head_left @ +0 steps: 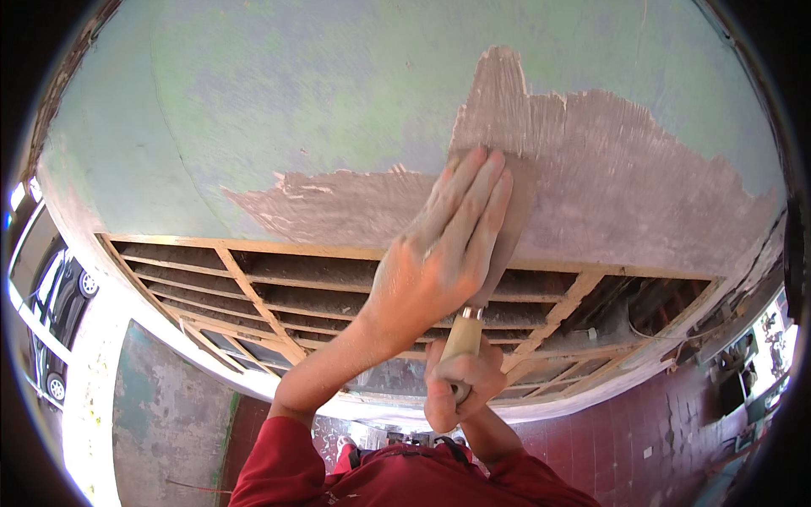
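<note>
My right hand (pixel 463 390) is wrapped round the pale wooden handle of a wide-bladed scraper (pixel 512 221). A metal collar joins that handle to the flat, flaring blade. Over the blade lies my left hand (pixel 448 241), its fingers stretched out and pressing flat, hiding much of the metal. The blade's far edge rests against a painted surface (pixel 296 93) of worn green and bluish tones. Around the blade spreads a brownish-grey patch (pixel 617 169), streaked and ragged along its upper border. Whether it is bared or coated, I cannot tell.
Below the painted surface runs a wooden frame (pixel 236 291) with slats and dark gaps. Dark red floor tiles (pixel 591 448) lie lower right. At lower left stands a weathered panel (pixel 169 406); a dark car (pixel 63 291) is beyond it. A thin wire crosses the right-hand gap.
</note>
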{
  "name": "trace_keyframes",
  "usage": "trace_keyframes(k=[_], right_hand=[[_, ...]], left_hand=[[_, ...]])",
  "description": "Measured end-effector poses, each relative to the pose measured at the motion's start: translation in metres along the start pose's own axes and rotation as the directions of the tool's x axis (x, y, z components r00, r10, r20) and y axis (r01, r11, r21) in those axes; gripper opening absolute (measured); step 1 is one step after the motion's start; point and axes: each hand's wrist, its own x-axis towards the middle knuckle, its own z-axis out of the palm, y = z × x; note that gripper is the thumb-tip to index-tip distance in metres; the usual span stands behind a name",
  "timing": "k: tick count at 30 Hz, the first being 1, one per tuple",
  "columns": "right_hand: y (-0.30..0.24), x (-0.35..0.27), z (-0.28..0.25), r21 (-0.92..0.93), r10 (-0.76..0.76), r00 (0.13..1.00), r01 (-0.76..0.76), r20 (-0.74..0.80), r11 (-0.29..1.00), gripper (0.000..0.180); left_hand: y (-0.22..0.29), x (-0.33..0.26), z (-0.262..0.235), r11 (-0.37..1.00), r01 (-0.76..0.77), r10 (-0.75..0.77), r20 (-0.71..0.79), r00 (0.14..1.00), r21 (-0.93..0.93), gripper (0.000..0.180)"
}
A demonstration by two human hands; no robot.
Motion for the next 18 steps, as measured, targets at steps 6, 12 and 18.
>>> trace_keyframes(k=[6, 12, 18], right_hand=[[-0.004, 0.015, 0.004, 0.032, 0.032, 0.999, -0.031, -0.028, 0.999, 0.007], [-0.002, 0.021, 0.01, -0.013, -0.036, 0.997, 0.036, -0.066, 0.999, 0.01], [-0.006, 0.018, 0.015, 0.023, 0.037, 0.998, -0.036, -0.054, 0.999, 0.009]], left_hand=[[-0.008, 0.012, 0.0, 0.999, -0.032, 0.033, -0.029, 0.999, 0.031, 0.06], [-0.015, 0.018, 0.003, 0.998, -0.064, 0.065, -0.072, 0.995, 0.007, 0.059], [-0.015, 0.015, 0.001, 0.997, -0.074, 0.075, -0.065, 0.995, 0.021, 0.058]])
